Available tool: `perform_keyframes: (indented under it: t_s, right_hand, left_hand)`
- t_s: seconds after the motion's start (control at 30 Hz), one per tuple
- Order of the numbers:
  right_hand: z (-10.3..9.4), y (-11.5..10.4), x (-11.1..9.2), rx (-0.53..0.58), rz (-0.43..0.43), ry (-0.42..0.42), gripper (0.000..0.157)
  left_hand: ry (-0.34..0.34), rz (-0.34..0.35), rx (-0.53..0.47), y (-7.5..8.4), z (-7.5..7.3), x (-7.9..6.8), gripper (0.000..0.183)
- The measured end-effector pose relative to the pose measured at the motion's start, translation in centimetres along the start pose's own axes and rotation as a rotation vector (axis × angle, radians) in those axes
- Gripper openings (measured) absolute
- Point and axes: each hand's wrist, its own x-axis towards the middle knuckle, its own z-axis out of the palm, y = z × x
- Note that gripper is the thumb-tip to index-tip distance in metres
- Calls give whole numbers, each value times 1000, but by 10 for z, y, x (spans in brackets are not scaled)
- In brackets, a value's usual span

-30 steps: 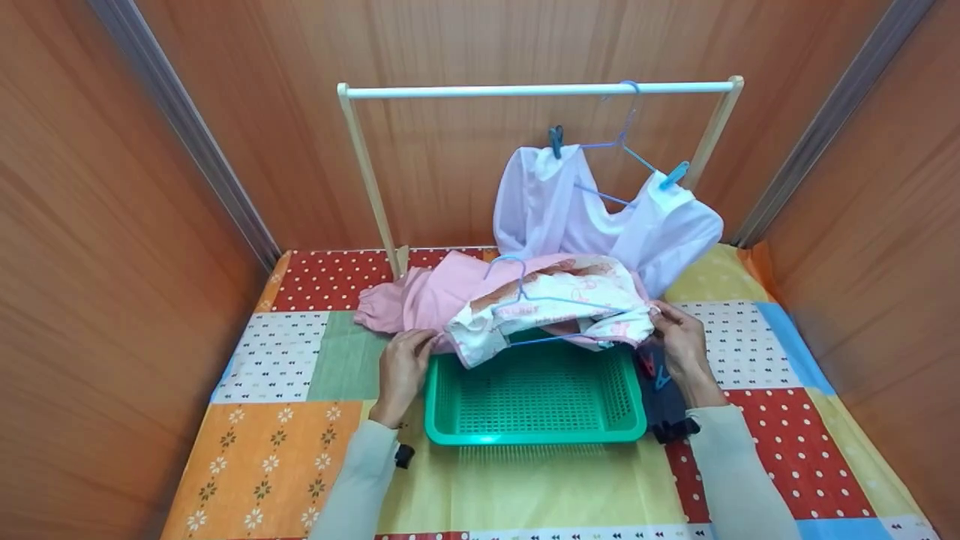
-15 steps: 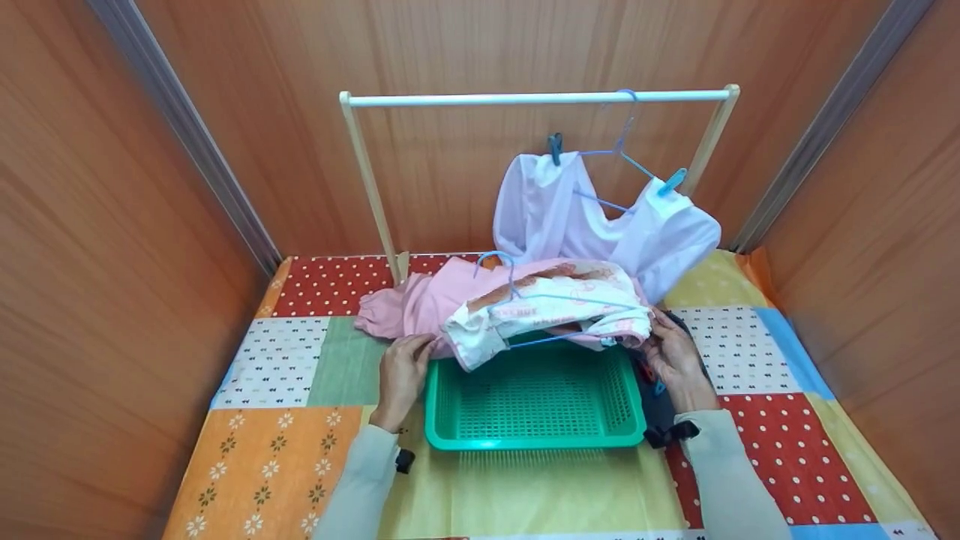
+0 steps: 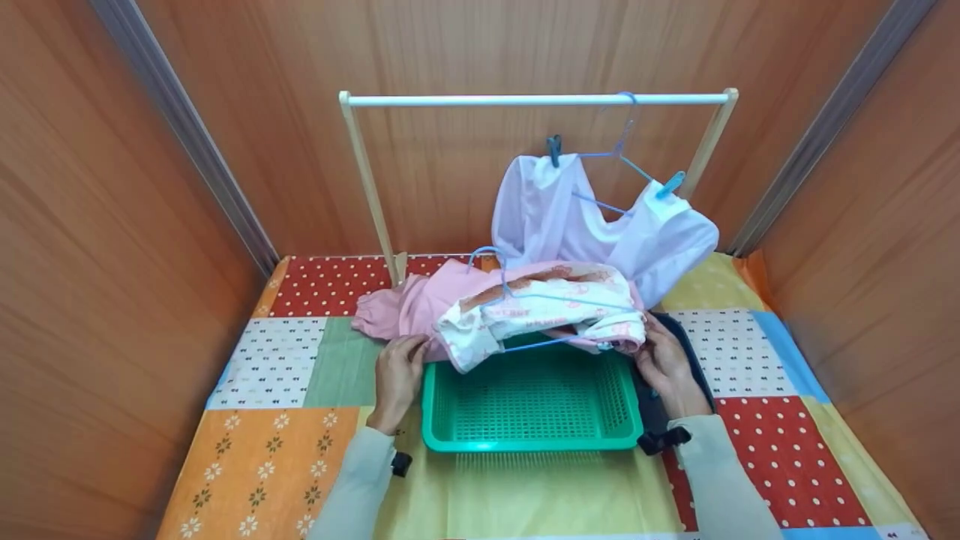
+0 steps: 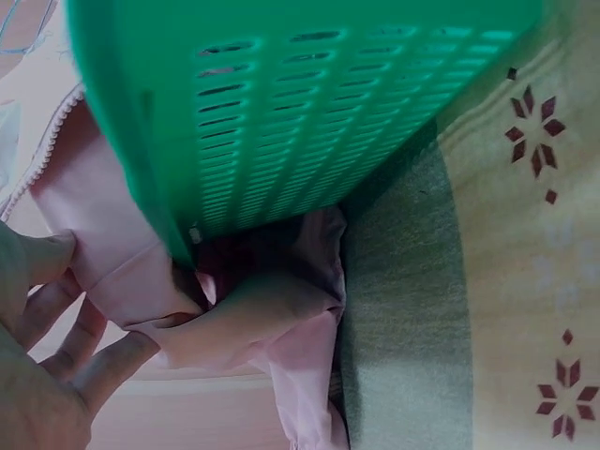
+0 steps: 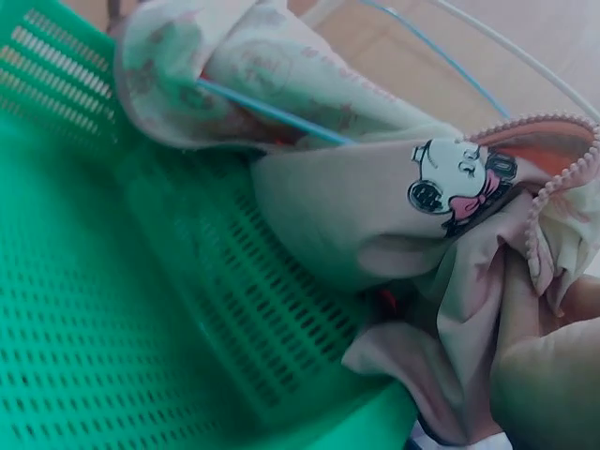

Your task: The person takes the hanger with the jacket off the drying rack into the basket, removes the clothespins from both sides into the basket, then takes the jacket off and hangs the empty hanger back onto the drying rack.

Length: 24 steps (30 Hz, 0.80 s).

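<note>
A pink jacket [image 3: 454,289] with a white printed lining and a zipper lies over the back of the green basket [image 3: 532,444]. A blue wire hanger [image 3: 540,343] sits partly inside it, hook up. My left hand [image 3: 399,379] pinches the jacket's left edge beside the basket. On the other side my right hand [image 3: 667,367] grips the right edge, its fingertips partly hidden in the folds. The right wrist view shows a cartoon patch [image 5: 459,183] near the zipper. In the left wrist view, my left fingers [image 4: 112,370] lie against the pink cloth.
Behind stands a rack with a white rail [image 3: 480,100]. A white garment [image 3: 592,225] hangs from it on a blue hanger, held by a dark clothespin [image 3: 554,150] and a blue clothespin [image 3: 671,184]. A dark tray [image 3: 694,356] lies right of the basket, partly hidden by my right hand.
My right hand has shifted slightly left and down, now covering the clothespins in the dark tray. The hanger's hook has tilted leftward. My left hand keeps its hold on the jacket.
</note>
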Motion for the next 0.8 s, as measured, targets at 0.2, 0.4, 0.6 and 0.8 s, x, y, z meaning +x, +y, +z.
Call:
perform_keyframes:
  t_s: [0.2, 0.4, 0.6, 0.8]
  right_hand:
    - [-3, 0, 0, -38, -12, 38, 51]
    - [-8, -2, 2, -96, -66, 59, 32]
    - [-12, -4, 3, -219, -70, 81, 31]
    - [-13, -2, 4, -204, -73, 22, 31]
  left_hand:
    - [41, 15, 4, -1, 3, -5, 12]
    - [41, 20, -16, 1, 5, -3, 13]
    - [34, 24, -15, 1, 5, -3, 13]
    - [47, 36, -6, -2, 6, -4, 13]
